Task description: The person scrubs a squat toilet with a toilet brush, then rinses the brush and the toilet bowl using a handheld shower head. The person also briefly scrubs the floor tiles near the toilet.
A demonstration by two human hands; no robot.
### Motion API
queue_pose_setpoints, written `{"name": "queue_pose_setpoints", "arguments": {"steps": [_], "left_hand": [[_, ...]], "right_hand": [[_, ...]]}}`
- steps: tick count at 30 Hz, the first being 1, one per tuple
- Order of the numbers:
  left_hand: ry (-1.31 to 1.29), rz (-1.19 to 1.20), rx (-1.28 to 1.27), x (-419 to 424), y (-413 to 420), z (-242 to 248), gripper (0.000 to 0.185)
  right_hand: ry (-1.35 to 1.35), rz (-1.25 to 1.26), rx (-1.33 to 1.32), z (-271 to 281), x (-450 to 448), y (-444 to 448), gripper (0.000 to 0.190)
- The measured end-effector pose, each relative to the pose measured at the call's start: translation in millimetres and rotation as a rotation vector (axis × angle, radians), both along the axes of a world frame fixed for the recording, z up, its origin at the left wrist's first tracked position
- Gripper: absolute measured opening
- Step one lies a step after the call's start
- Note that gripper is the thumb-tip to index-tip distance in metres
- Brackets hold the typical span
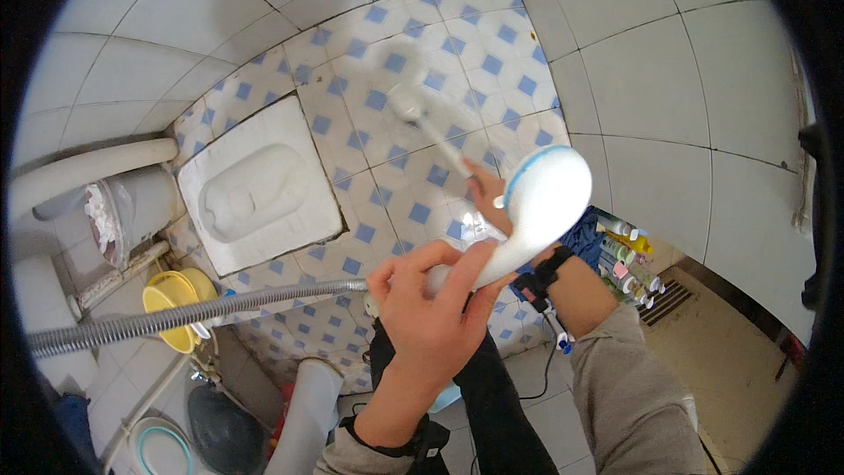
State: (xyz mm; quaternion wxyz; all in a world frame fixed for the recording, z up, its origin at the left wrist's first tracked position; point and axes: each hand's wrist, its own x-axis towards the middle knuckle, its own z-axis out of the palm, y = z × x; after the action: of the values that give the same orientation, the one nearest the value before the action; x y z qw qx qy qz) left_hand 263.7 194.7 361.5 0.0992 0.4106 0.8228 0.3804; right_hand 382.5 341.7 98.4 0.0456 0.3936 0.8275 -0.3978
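Note:
My left hand grips the neck of a white shower head with a blue rim. Its ribbed metal hose runs off to the left. Beyond it, my right hand, partly hidden by the shower head, is closed around the handle of a white long-handled brush. The brush head is motion-blurred over the tiled floor; whether it touches the tiles, I cannot tell. To the left of the brush, a white squat toilet is set into the floor. No water is visible from the shower head.
A waste bin with a plastic liner lies left of the toilet by a thick pipe. Nearer are yellow plastic buckets and an upright grey pipe. Several bottles stand at right, near a floor grate.

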Motion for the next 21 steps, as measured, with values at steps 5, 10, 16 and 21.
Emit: {"name": "queue_pose_setpoints", "arguments": {"steps": [5,10,16,21], "left_hand": [[0.038,0.106,-0.030,-6,-13,-3,0.042],[0.040,0.126,-0.066,-7,-20,-8,0.043],[0.050,0.160,-0.066,-14,-23,-6,0.042],[0.012,0.194,-0.053,-28,-43,-5,0.046]], "right_hand": [[0.098,-0.357,0.390,-43,27,99,0.044],[0.168,-0.314,-0.074,-89,-38,67,0.047],[-0.080,0.215,-0.144,-34,-114,-31,0.048],[0.330,0.107,-0.046,-23,-97,27,0.052]]}}
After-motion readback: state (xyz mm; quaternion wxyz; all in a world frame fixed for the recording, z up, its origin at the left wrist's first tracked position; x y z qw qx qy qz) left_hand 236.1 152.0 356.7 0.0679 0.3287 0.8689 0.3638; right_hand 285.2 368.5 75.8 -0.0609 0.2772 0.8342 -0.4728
